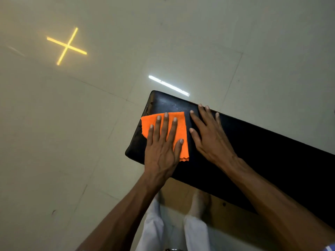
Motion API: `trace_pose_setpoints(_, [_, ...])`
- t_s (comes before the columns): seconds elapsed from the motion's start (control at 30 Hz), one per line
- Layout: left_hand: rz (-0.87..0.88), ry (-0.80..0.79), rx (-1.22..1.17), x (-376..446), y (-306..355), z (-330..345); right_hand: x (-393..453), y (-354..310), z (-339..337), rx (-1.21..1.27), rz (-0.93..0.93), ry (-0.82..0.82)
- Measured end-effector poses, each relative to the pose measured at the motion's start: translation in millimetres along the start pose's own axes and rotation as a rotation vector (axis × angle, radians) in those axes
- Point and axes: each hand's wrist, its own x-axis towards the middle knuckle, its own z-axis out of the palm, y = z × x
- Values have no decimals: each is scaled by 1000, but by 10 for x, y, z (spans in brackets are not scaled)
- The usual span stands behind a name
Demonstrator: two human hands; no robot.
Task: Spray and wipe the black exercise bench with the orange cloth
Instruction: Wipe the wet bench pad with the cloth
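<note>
orange cloth (pixel 178 130) flat near the end of the black exercise bench (pixel 253 151) | left hand (pixel 162 147) pressing cloth, fingers straight | right hand (pixel 210 134) flat on bench beside cloth, grip holding nothing

Surroundings: tiled floor with light reflections

Pale tiled floor (pixel 90 133) with thin grout lines. Yellow cross-shaped reflection (pixel 67 45) far ahead-left of the hands; white bar reflection (pixel 169 85) just ahead of them. White trousers (pixel 154 225) and a bare foot (pixel 199 201) below them.
</note>
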Motion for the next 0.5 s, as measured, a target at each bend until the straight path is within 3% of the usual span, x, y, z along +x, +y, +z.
trace_pose_setpoints(0.3, [-162,11,-67,1122,-142,-43,19,124,231,-226,-93,150])
trace_pose_setpoints(0.5, [-173,107,-107,419,-251,52,25,132,250,-256,-100,174])
